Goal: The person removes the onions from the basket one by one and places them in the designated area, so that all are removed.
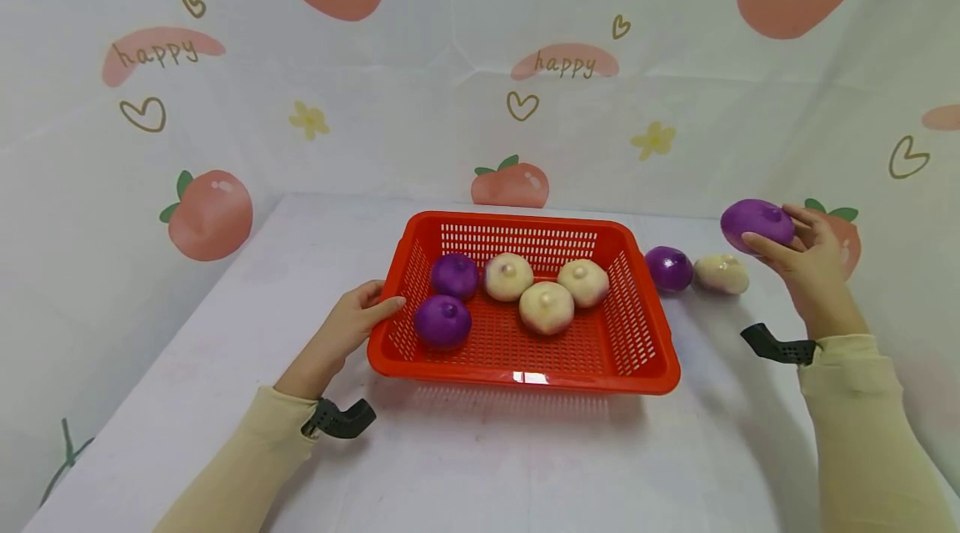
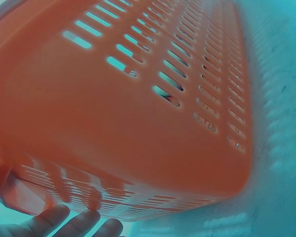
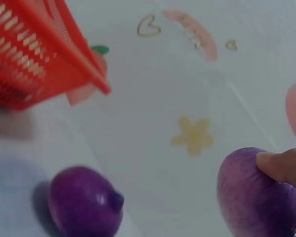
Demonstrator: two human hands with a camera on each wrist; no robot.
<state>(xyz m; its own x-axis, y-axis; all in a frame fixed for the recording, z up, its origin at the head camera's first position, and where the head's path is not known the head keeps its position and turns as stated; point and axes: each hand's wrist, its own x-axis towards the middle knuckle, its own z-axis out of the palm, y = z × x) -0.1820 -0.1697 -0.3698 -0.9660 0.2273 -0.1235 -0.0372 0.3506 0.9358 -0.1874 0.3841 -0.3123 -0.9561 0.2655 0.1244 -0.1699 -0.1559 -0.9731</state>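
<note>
Centrally, head view: a red slotted plastic basket (image 1: pixel 465 374), pinched at nine o'clock by the left hand (image 1: pixel 348 333). At three o'clock, the right hand (image 1: pixel 817 266), fingers curled, grips an oval purple vegetable (image 1: pixel 753 223). Left wrist: fingertips (image 2: pixel 84 221) touch the basket at seven o'clock. Right wrist: thumb (image 3: pixel 283 168) presses the vegetable at four.

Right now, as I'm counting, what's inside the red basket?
Inside the red basket sit two purple vegetables and three whitish ones; their undersides, and whatever lies beneath them, are covered.
</note>
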